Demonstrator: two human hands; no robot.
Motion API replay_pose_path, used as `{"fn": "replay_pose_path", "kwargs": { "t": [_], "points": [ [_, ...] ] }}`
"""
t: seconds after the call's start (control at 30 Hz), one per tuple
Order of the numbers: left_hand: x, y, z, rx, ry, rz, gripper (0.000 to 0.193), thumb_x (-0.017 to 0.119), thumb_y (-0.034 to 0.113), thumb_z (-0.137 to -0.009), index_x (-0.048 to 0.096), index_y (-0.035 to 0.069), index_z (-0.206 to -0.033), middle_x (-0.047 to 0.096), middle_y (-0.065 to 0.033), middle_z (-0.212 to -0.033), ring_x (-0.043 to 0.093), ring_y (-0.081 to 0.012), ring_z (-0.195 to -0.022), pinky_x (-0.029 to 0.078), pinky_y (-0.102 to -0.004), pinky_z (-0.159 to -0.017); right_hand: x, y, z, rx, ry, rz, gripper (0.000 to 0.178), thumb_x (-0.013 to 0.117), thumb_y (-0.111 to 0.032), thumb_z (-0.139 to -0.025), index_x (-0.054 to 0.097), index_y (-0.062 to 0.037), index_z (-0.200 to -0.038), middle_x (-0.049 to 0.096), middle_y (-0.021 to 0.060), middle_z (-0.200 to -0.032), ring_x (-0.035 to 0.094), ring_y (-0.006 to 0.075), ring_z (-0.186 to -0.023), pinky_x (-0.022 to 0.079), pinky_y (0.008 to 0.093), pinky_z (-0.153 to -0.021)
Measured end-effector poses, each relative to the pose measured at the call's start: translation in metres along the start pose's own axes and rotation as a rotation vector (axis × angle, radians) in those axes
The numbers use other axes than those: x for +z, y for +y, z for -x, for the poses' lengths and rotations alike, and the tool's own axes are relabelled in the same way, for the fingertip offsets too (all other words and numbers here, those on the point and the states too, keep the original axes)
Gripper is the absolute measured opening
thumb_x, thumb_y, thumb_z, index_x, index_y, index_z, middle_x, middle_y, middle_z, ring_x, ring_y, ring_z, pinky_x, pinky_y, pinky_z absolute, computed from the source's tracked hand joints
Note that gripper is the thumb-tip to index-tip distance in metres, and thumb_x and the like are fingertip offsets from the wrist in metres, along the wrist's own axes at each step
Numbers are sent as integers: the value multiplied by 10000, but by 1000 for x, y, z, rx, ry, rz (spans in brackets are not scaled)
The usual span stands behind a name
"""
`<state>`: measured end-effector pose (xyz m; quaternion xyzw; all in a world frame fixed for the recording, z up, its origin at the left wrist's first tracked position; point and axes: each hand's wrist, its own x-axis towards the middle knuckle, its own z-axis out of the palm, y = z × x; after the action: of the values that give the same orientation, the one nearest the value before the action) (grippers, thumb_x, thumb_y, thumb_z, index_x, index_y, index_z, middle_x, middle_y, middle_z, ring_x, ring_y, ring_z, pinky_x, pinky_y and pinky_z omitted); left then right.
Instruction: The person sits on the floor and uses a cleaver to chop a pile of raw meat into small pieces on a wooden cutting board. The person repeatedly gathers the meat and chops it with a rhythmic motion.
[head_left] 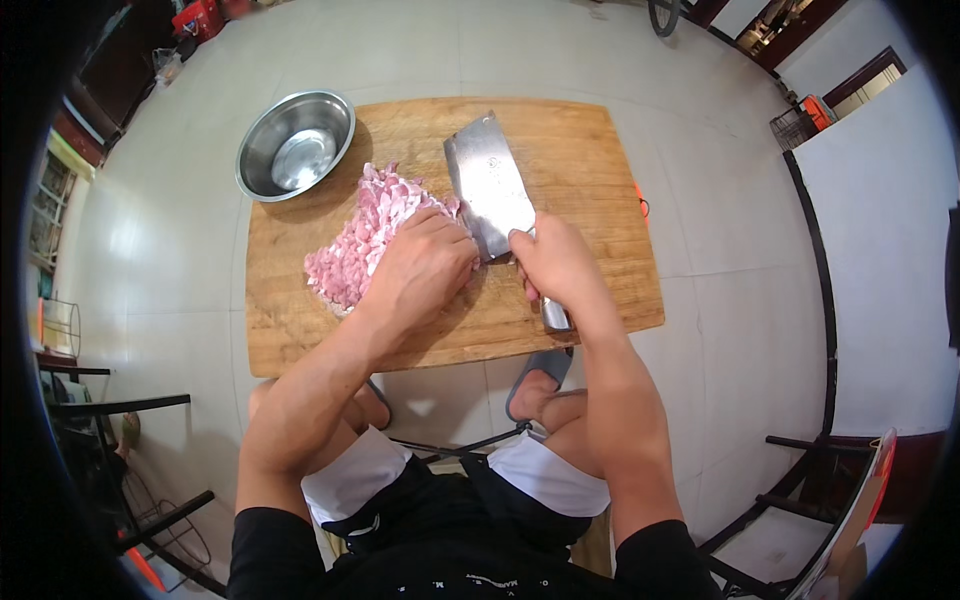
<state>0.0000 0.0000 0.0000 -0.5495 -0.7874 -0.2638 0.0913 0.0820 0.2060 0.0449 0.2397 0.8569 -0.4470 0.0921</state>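
A wooden cutting board (575,150) lies in front of my knees, with a heap of chopped raw pink meat (350,250) on its left half. My left hand (425,260) rests on the right side of the heap, fingers curled down and holding the meat against the board; the fingertips are partly hidden. In my right hand (558,262) is a cleaver (488,180), gripped where the handle meets the blade. The wide blade points away from me, and its left edge is close beside my left fingers and the meat.
A steel bowl (250,165) sits on the board's far left corner, partly overhanging it. My slippered foot (538,385) is by the near edge. Dark-framed chairs (120,405) stand at the left, and a white panel (875,250) rises at the right.
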Motion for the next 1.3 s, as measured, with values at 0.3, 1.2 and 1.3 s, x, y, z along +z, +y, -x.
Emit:
{"fn": "replay_pose_path", "kwargs": {
  "t": [0.3,1.2,1.3],
  "points": [
    [-5,16,-5,-57,38,43,216,816,136,-838,775,64,-1038,737,-103,-1056,693,-334,-1068,548,-454,-1018,-30,-1,26,17,16,-73,275,600,-187,-1041,662,81,-1046,730,168,-760,712,240,-530,573,418,-572],
    [-6,1,-4,-144,-68,-129,200,763,180,-930,818,63,-1083,777,-72,-1145,684,-286,-1221,422,-515,-1207,2,-31,82,-109,36,553,257,645,-206,-1078,661,49,-1053,739,303,-891,723,544,-920,574,629,-810],
    [-8,-1,-3,-120,-41,-113,151,759,167,-922,808,75,-1030,766,-62,-1094,688,-274,-1185,426,-530,-1195,12,-31,60,-181,83,538,268,645,-214,-1074,680,51,-1065,754,310,-936,738,530,-955,586,622,-844]
  ]
}}
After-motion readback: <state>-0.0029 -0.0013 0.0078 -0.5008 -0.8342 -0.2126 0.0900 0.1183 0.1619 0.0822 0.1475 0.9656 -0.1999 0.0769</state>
